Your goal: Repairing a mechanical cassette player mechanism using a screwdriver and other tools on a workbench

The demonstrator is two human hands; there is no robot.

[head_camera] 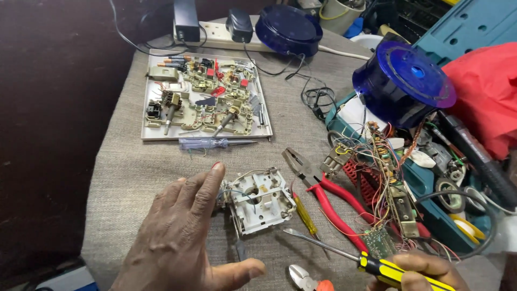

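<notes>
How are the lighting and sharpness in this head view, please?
Head view: even, soft light on the table, only faint shadows; the left edge falls into darkness. Glare shows on the blue dome. The left hand, the switch block and the screwdriver in the right hand are sharp.

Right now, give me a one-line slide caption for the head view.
Left hand steadies a small white mechanism on the grey cloth; right hand holds a yellow-handled screwdriver.
</notes>
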